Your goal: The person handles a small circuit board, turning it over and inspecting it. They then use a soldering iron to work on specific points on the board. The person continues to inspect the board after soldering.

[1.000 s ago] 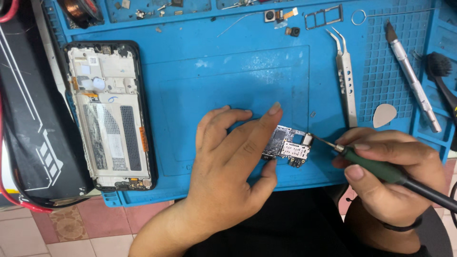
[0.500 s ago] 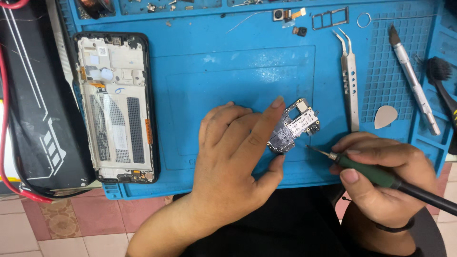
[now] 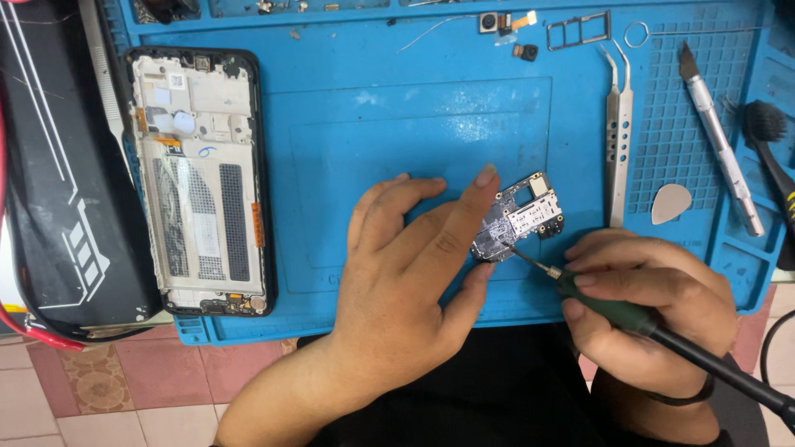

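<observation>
Head view: the left hand (image 3: 406,290) lies near the middle of the blue work mat (image 3: 373,124), fingers spread fairly flat, forefinger and thumb pinching the small circuit board (image 3: 520,217) at its left edge. The board sits on the mat just right of centre, at about two o'clock from that hand. The right hand (image 3: 642,302), at four o'clock from the board, is curled closed around a green-handled soldering iron (image 3: 613,305) (its black cord trails off lower right); the metal tip touches the board's lower edge. At nine o'clock lies an opened phone frame (image 3: 203,178). Tweezers (image 3: 617,132), a pale pick (image 3: 671,203) and a craft knife (image 3: 719,141) lie at two o'clock.
</observation>
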